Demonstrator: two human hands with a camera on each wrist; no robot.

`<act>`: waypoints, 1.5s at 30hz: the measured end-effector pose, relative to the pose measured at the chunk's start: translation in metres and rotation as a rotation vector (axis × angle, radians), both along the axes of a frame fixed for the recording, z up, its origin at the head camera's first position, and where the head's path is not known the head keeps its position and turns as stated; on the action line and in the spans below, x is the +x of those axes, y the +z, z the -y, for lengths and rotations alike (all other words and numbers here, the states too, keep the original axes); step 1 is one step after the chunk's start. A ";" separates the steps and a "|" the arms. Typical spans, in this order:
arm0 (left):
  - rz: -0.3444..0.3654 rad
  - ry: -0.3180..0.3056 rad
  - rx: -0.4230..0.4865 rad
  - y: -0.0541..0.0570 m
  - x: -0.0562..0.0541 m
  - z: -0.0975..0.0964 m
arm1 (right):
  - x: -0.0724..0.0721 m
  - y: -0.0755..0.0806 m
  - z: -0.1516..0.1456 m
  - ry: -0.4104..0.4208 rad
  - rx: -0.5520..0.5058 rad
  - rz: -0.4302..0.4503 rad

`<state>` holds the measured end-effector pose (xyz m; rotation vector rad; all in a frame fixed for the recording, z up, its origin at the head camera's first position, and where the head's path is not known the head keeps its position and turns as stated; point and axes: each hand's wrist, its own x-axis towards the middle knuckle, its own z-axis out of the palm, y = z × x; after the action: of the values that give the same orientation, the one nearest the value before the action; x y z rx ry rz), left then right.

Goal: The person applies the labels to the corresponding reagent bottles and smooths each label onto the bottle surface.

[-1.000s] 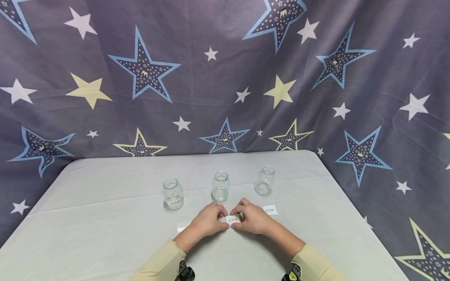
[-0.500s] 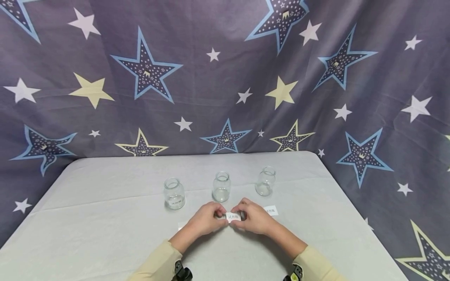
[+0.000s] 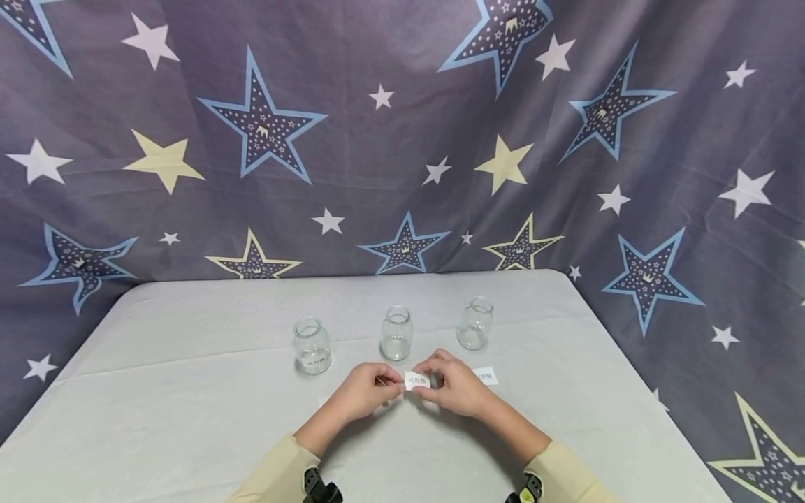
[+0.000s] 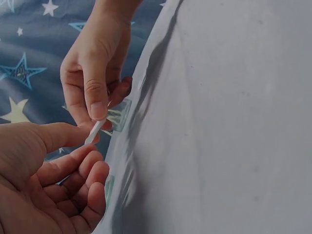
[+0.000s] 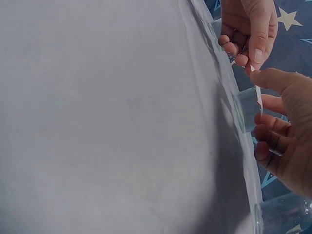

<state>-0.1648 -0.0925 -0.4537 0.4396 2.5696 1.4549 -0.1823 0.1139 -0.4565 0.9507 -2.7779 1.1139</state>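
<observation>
- Pinching a printed label (image 3: 417, 380) by its ends with left hand (image 3: 365, 388) and right hand (image 3: 456, 385), before the middle jar (image 3: 396, 337).
- Showing a second label (image 3: 488, 376) front-right of that jar.
- Showing left jar (image 3: 311, 347) and right jar (image 3: 475, 328) either side of it.

White, dark-lettered label (image 3: 416, 381), held aloft

Seen from the head, fingers (image 3: 430, 365) cover edges of the printed slip (image 3: 416, 381) below the middle jar (image 3: 396, 337); to that jar's lower right, the right hand (image 3: 458, 386) hides part of a second slip (image 3: 486, 376); to its lower left, the left forearm (image 3: 325, 425) covers most of a third slip (image 3: 323, 401). Lettering on the left jar (image 3: 311, 346) is too small to read.
</observation>
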 end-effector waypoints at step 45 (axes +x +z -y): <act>0.013 0.027 0.069 -0.001 0.002 0.002 | 0.010 -0.008 0.020 -0.084 -0.157 -0.034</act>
<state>-0.1627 -0.0943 -0.4543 0.4045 2.5307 1.5542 -0.1728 0.0943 -0.4646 0.8211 -2.6300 1.2686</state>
